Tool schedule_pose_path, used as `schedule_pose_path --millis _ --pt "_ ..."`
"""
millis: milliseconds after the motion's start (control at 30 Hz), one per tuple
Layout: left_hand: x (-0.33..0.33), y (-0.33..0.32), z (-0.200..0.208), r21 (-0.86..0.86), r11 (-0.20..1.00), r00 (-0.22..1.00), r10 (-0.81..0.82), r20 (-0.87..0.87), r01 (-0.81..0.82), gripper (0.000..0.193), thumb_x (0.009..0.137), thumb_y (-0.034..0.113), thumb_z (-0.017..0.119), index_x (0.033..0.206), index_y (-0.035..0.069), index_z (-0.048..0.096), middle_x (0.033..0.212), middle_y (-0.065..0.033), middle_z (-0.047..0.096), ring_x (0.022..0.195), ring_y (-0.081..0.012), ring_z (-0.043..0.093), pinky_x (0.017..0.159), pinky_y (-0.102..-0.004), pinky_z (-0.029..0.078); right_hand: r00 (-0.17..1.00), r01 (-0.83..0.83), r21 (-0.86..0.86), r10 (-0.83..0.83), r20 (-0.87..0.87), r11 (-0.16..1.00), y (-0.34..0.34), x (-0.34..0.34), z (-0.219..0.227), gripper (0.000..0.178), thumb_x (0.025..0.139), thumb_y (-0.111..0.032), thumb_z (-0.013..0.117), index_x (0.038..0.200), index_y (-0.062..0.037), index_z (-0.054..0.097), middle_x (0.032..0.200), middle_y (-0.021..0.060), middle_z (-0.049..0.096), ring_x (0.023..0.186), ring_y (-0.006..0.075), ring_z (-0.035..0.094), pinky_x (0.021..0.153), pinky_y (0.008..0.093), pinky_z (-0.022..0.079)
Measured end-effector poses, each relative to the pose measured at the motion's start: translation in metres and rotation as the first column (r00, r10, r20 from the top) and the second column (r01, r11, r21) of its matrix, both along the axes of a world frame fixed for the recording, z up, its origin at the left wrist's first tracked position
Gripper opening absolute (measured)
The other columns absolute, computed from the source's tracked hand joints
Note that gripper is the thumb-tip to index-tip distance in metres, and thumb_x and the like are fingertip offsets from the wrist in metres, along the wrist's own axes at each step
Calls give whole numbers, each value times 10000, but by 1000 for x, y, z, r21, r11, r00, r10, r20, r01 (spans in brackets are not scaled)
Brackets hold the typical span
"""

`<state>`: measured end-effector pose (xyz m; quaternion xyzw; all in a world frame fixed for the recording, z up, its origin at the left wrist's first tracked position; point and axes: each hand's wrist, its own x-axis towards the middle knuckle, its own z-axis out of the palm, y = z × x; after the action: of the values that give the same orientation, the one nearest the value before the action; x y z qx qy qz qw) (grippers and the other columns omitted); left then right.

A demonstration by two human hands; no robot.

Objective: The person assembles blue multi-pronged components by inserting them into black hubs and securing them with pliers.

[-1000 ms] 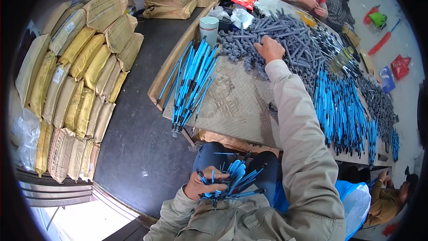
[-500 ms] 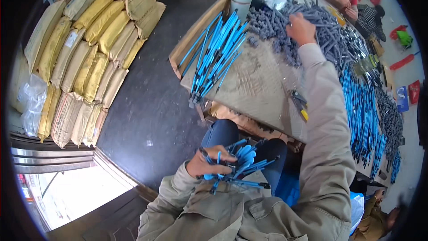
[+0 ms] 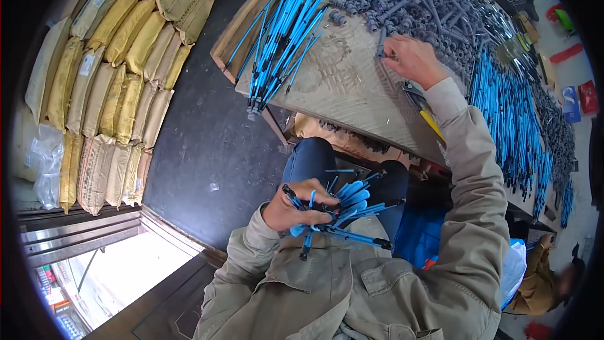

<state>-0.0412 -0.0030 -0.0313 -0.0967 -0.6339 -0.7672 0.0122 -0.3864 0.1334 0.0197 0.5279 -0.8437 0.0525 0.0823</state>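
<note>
In my left hand [image 3: 292,204], above my lap, is a bundle of blue and black plastic arms [image 3: 356,206] that spread outward from a black centre. Its fingers are closed round that centre, which they partly hide. My right hand [image 3: 412,60] is over the tabletop at the near edge of a heap of grey ribbed plastic parts [image 3: 415,0]. Thumb and fingers pinch one grey tube-like part [image 3: 381,43], which points away from me.
Long blue and black pieces [image 3: 283,44] lie on the table [image 3: 340,82] by its wooden side board [image 3: 251,22]. Pliers with yellow handles [image 3: 425,110] lie near my right wrist. More blue pieces [image 3: 503,132] cover the right side. Wrapped packages [image 3: 113,82] are stacked left. Other people are at right.
My right hand has come back from within the grey heap toward me, now with a grey part in its fingers. My left hand keeps its hold on the blue bundle. The view has shifted.
</note>
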Motion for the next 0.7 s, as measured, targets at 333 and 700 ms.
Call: schedule_pose_path --millis 333,700 --pt "1 -2 11 -77 997 1000 -17 16 19 331 619 -15 738 944 -29 674 876 -156 651 777 -229 585 672 -320 450 999 -10 -238 -2 -50 971 -7 21 -11 156 793 -162 556 940 -114 534 833 33 593 795 271 620 581 393 472" --pt "-4 6 8 -92 994 998 -49 48 53 314 639 2 731 946 -31 673 867 -153 651 771 -223 607 664 -311 458 989 -87 -205 59 -137 975 -49 14 -21 249 846 -68 496 1081 -135 543 1002 31 599 883 176 609 616 313 489"
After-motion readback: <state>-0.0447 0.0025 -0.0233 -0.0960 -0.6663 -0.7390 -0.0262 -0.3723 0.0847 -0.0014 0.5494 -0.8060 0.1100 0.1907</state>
